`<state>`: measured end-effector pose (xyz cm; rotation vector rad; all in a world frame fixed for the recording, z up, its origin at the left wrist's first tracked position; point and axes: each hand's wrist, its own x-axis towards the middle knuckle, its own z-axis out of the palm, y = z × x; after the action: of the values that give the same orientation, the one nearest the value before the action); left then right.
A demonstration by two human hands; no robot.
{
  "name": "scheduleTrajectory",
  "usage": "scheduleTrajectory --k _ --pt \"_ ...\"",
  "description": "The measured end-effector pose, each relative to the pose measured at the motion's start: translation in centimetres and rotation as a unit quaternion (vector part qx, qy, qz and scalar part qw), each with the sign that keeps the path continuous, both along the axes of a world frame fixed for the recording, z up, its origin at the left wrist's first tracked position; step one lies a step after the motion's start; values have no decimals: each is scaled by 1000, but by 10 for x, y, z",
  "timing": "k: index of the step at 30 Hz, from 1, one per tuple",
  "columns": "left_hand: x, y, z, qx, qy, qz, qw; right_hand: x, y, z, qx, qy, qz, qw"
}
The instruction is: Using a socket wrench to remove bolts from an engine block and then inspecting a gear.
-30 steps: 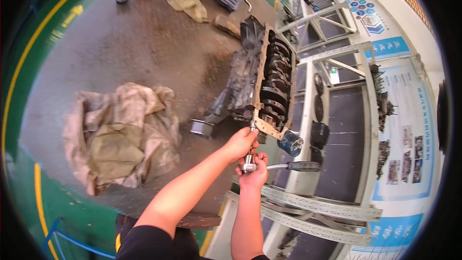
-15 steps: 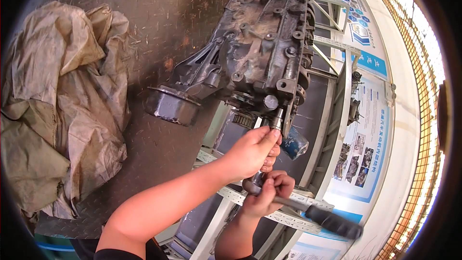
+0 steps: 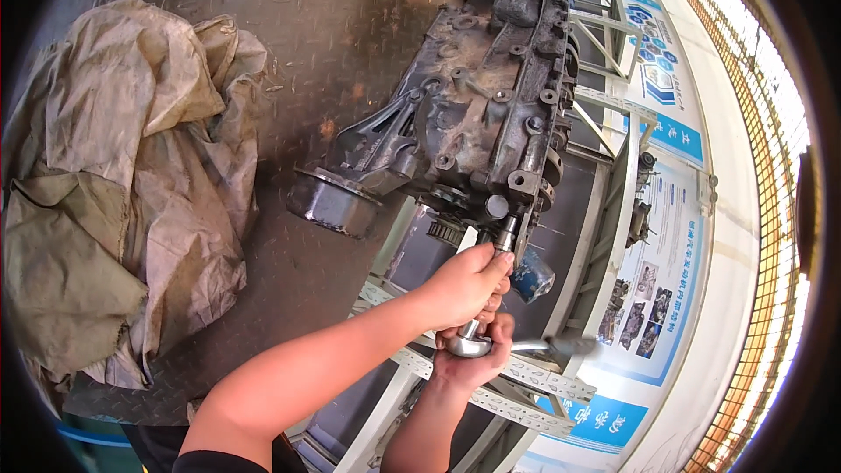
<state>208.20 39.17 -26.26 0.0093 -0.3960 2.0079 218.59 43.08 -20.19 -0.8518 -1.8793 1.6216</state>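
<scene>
A dark, greasy engine block (image 3: pixel 495 92) lies on a worn metal plate. My left hand (image 3: pixel 464 285) is wrapped round a socket and extension bar (image 3: pixel 505 235), whose upper end meets the block's near end beside a round bolt head. Below it, my right hand (image 3: pixel 473 368) is closed round the head of a ratchet wrench (image 3: pixel 469 347). The ratchet's handle points to the right and is smeared by motion. Fingers of both hands hide part of the bar. On the block's left side, a bracket carries a dark round canister (image 3: pixel 333 203).
A crumpled grey-brown cloth (image 3: pixel 144 175) covers the left of the metal plate (image 3: pixel 263 298). Under and beside the block runs a pale perforated metal frame (image 3: pixel 526 377). A blue-and-clear plastic-wrapped item (image 3: pixel 532 278) sits near my left hand. Posters (image 3: pixel 653 271) line the right wall.
The ratchet handle has swung upward, from slanting down right to nearly level. My right hand has shifted to cup the ratchet's head. The whole view has moved slightly.
</scene>
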Motion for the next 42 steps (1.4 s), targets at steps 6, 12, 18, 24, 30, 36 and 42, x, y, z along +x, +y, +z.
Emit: scheduleTrajectory --k 6,12,18,24,30,36,42 --pt "2 2 3 -40 31 31 998 -8 -3 -14 355 31 29 934" --pt "-4 -7 7 -57 42 19 997 -10 -8 3 44 20 -68 997" --pt "-7 1 -3 -316 293 156 889 -11 -16 -26 413 -4 58 909" --pt "-9 -9 14 -253 205 62 943 -14 -14 -7 46 51 -108 992" --pt "-10 -3 11 -411 319 166 838 -11 -21 -20 350 11 6 937" --pt "-10 -6 12 -389 315 121 857 -13 -30 -4 82 15 -52 995" --pt "-2 -1 13 -477 364 218 770 -6 -23 -16 109 42 -44 992"
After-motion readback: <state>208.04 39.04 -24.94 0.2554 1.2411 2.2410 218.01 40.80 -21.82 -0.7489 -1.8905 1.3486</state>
